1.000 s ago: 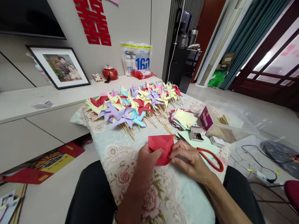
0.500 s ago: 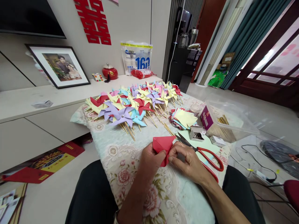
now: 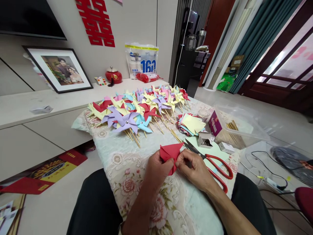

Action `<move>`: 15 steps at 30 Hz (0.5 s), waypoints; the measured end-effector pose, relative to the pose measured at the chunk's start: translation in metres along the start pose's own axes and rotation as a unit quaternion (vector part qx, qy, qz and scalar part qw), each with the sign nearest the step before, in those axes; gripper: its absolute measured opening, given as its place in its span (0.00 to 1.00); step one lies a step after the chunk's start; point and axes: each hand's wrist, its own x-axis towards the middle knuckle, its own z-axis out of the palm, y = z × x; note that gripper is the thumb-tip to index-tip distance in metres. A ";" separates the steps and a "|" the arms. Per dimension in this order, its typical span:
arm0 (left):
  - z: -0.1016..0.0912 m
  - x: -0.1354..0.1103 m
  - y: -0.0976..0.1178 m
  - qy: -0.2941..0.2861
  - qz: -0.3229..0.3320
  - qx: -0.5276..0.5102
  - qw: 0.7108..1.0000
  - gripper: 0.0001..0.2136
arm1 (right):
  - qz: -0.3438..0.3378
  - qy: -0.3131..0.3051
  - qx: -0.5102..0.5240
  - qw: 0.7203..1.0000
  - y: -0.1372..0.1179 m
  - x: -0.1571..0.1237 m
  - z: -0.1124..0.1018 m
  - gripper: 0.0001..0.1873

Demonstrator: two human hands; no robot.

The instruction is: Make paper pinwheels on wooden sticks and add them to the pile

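Observation:
A red paper pinwheel piece (image 3: 171,150), partly folded, is held between both hands above the near part of the table. My left hand (image 3: 158,165) is closed on it, the thumb pressing near its middle. Fingers of my right hand (image 3: 192,167) pinch its right side; the exact fold there is hidden. Beside my right hand lie scissors with red handles (image 3: 218,163), blades pointing up and left. Beyond them sit a stack of cut coloured paper (image 3: 193,124) and a small open box of metal pins (image 3: 205,141). Several finished paper pinwheels (image 3: 127,122) on sticks cover the far left of the table.
A clear plastic bin (image 3: 239,125) holding thin wooden sticks (image 3: 232,125) stands at the table's right. A small white box (image 3: 227,148) is in front of it. The flowered tablecloth (image 3: 129,186) shows around my hands. Cables (image 3: 271,163) lie on the floor to the right.
The red paper's upper part has bent slightly as my fingers shift on it. Both hands stay in nearly the same place; the view has moved slightly.

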 end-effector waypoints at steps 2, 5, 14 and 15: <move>0.000 0.000 0.000 0.001 0.001 0.003 1.000 0.07 | 0.007 0.001 0.005 1.000 0.000 0.001 0.000 0.07; 0.000 0.000 0.000 0.005 -0.002 0.006 1.000 0.07 | 0.012 0.003 0.008 1.000 0.000 0.001 0.000 0.07; -0.001 0.002 -0.004 0.002 0.010 0.031 0.999 0.07 | 0.015 0.006 0.018 1.000 -0.001 0.001 0.001 0.06; -0.001 0.002 -0.005 -0.001 0.011 0.032 0.999 0.07 | 0.015 0.005 0.018 1.000 -0.001 0.001 0.001 0.06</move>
